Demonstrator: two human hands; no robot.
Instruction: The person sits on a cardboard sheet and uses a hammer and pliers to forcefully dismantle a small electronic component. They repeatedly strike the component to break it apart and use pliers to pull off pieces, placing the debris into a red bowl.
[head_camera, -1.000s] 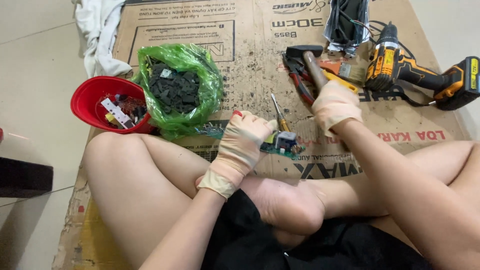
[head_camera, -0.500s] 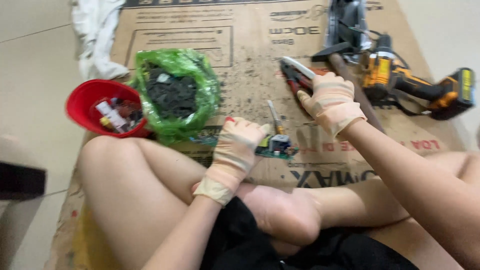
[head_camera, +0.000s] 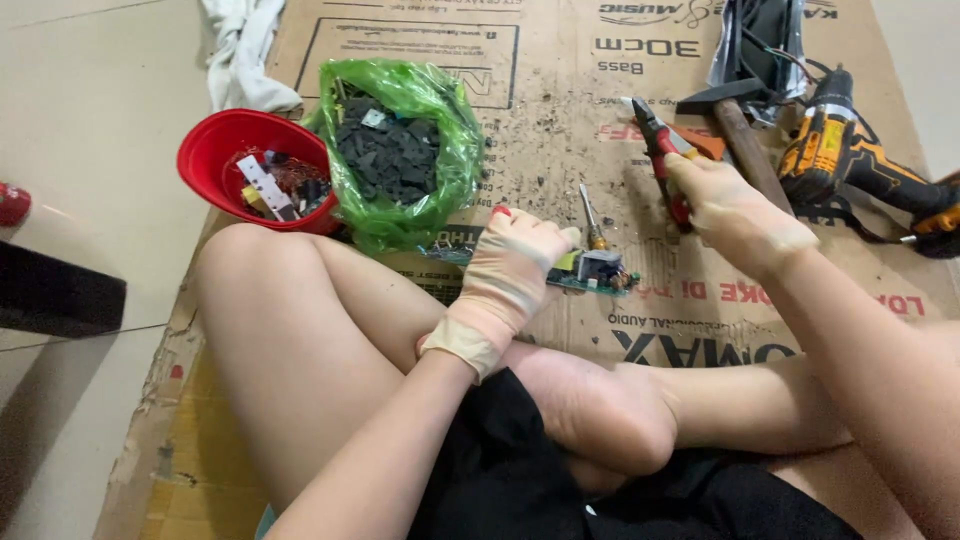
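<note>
My left hand (head_camera: 515, 265), in a beige glove, presses a small green circuit board (head_camera: 590, 272) down on the cardboard sheet (head_camera: 560, 130). A screwdriver (head_camera: 590, 218) lies just beyond the board, its tip pointing away from me. My right hand (head_camera: 730, 210), also gloved, is closed around the red handles of a pair of pliers (head_camera: 660, 140) to the right of the board, jaws pointing away. A hammer (head_camera: 745, 140) with a wooden handle lies just right of the pliers.
A green plastic bag (head_camera: 400, 150) of dark parts and a red bowl (head_camera: 235, 160) of small components sit at the left. A yellow and black cordless drill (head_camera: 850, 160) lies at the right. A white cloth (head_camera: 245, 55) is at top left. My bare legs are crossed in front.
My right hand let go of the hammer, which now lies on the cardboard, and took hold of the red pliers. My left hand stayed on the circuit board.
</note>
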